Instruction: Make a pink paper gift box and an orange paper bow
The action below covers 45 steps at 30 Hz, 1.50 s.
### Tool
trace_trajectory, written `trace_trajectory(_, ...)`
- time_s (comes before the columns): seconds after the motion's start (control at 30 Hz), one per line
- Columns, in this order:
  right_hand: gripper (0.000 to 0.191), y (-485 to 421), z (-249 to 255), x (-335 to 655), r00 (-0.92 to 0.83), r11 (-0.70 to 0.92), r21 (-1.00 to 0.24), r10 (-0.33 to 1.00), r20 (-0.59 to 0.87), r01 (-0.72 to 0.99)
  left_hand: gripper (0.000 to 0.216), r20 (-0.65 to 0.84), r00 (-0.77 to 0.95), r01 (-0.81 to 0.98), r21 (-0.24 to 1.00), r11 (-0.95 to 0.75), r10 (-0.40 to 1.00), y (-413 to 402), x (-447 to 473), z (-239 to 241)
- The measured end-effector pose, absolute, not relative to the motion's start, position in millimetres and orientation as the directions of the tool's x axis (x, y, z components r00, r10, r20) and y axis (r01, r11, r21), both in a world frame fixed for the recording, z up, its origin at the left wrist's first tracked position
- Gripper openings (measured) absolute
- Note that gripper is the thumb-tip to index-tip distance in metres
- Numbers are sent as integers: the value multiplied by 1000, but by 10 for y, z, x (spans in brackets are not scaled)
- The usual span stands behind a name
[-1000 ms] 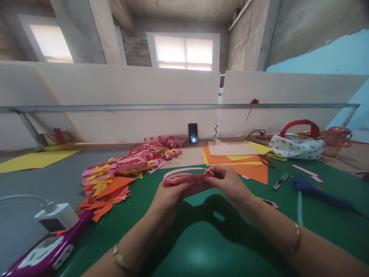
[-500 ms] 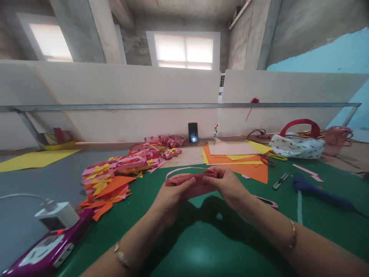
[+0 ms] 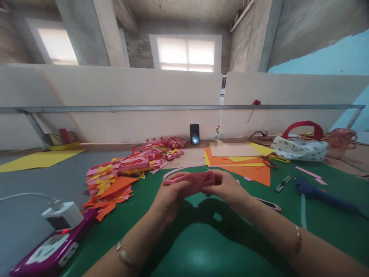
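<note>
A folded pink paper piece point(image 3: 198, 182) with a thin looped strip, like a small paper basket, is held above the green mat point(image 3: 190, 246). My left hand point(image 3: 170, 194) grips its left end, thumb along the near side. At the right end, my right hand point(image 3: 226, 187) pinches the paper between thumb and fingers. Fingers behind the paper are partly hidden. Beyond my left hand lies a heap of pink, orange and yellow paper pieces point(image 3: 123, 165). Close to my right forearm is a pair of scissors with a pink handle point(image 3: 268, 204), partly covered by the arm.
Orange and yellow sheets point(image 3: 250, 173) lie behind my right hand. At right are a utility knife point(image 3: 283, 184), a blue glue gun point(image 3: 325, 196) and a patterned bag point(image 3: 300, 148). A phone point(image 3: 195, 134) leans on the back panel. A purple power strip point(image 3: 54, 246) with a white charger sits front left.
My right hand has shifted its grip on the pink paper, whose near face now tilts up and shows more. The whole view has shifted slightly.
</note>
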State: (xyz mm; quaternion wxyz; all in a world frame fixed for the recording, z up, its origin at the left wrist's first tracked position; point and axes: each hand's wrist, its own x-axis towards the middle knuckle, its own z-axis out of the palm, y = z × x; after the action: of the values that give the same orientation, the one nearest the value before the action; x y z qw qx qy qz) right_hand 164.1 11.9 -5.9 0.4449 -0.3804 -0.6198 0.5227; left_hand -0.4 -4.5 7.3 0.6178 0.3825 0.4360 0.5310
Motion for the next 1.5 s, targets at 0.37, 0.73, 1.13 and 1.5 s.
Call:
trace_trajectory(0.37,32,122,-54,1640,-189,95,-992,976,109,-78,41,-45,174,-307,947,98,984,-25,20,-14)
trace_trajectory(0.73,51,88,-77,1694,7,580,-639,738,675,506,43,-105,37,-364,925,111,994,92,-34,-121)
trace_trajectory(1.13,35,139,-121,1730,-320,634,-237,635,703,736,68,69,15,-252,966,-64,997,36,-5,-118)
trace_trajectory(1.5,10,113,-9,1753,-365,660,-522,743,561,541,55,108,57,-150,984,-99,992,61,-19,-100)
